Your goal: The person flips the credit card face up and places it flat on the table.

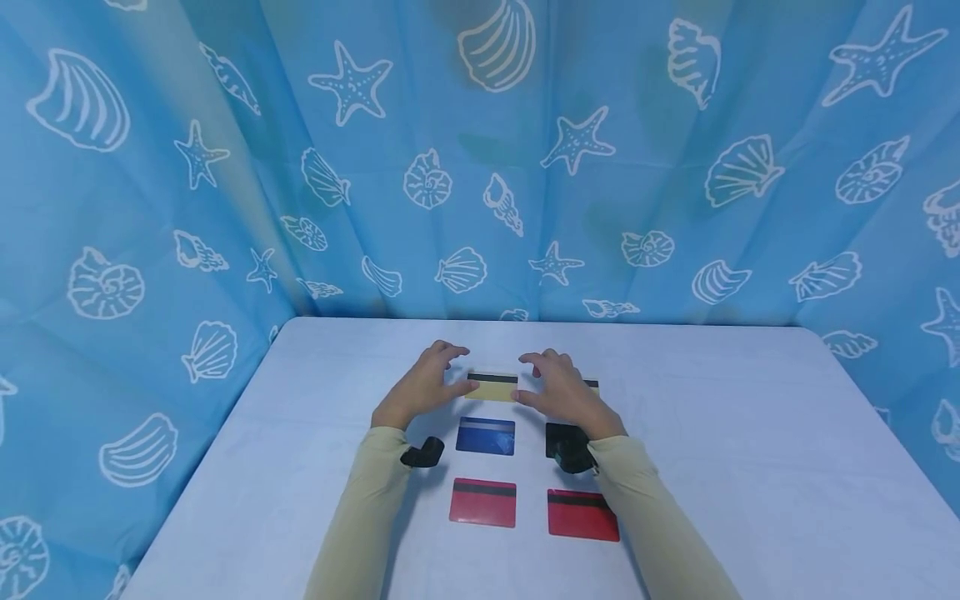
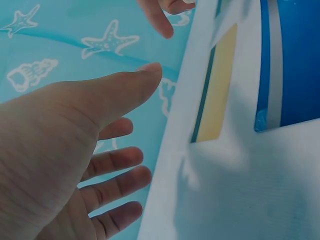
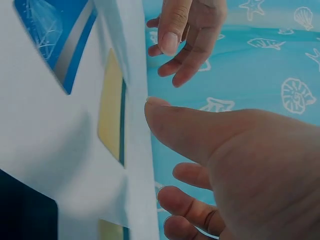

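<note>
My left hand [image 1: 426, 385] hovers at the left end of a yellow card [image 1: 491, 389] with a dark stripe. Over that card's right end hovers my right hand [image 1: 558, 387]. Both hands have thumb and fingers spread apart, and neither holds anything; the wrist views show each apart from the card. A second yellow card [image 1: 594, 388] is mostly hidden behind my right hand. Nearer to me lie a blue card [image 1: 486, 437] with a pale stripe and a black card [image 1: 553, 433], partly covered by the dark wrist camera.
In the front row, a pinkish-red card [image 1: 483, 505] lies left of a red card [image 1: 581, 518], whose edge meets my right sleeve in view. All lie flat on a white-covered table [image 1: 750, 450]. A blue curtain [image 1: 420, 108] with shell prints hangs behind and beside it.
</note>
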A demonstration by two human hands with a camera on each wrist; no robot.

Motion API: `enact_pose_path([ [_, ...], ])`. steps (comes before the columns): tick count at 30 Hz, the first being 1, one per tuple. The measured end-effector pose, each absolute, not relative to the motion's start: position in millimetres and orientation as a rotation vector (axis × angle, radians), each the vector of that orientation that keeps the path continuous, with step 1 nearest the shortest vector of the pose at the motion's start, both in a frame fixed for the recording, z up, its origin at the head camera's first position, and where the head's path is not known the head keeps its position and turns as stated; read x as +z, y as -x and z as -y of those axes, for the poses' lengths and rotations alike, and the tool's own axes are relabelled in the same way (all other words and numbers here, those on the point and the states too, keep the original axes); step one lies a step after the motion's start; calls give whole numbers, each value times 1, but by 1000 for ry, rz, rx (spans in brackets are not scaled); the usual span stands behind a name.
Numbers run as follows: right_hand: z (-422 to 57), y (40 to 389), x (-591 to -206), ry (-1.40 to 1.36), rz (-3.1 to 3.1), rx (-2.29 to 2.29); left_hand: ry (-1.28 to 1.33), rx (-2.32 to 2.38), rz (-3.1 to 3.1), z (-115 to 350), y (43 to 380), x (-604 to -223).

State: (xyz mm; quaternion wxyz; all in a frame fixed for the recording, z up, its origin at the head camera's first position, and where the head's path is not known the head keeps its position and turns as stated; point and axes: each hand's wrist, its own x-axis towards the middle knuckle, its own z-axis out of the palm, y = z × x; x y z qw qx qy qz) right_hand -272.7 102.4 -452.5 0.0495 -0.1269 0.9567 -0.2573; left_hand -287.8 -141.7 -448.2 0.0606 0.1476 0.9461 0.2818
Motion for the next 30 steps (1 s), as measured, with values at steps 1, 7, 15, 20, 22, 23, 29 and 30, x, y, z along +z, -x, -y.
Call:
enact_pose_path([
  [1, -102, 273, -454, 385, -2914, -786, -440, 845, -2859, 141, 288, -449],
  [7, -100, 274, -460, 362, -2916, -751, -447, 803, -2852, 141, 290, -453],
  [15, -99, 274, -464, 348, -2920, -711, -384, 780, -2827, 139, 288, -458],
  [20, -97, 275, -469, 331, -2904, -694, -347, 757, -2816, 138, 288, -462],
  [22, -96, 276, -469, 330, -2906, -686, -338, 739, -2823, 138, 288, -464],
  [23, -96, 276, -469, 333, -2909, -684, -338, 731, -2828, 138, 289, -465],
  [29, -95, 278, -470, 357, -2917, -657, -355, 686, -2846, 137, 292, -468],
  [30, -95, 278, -470, 360, -2916, -656, -358, 682, -2849, 137, 292, -468],
])
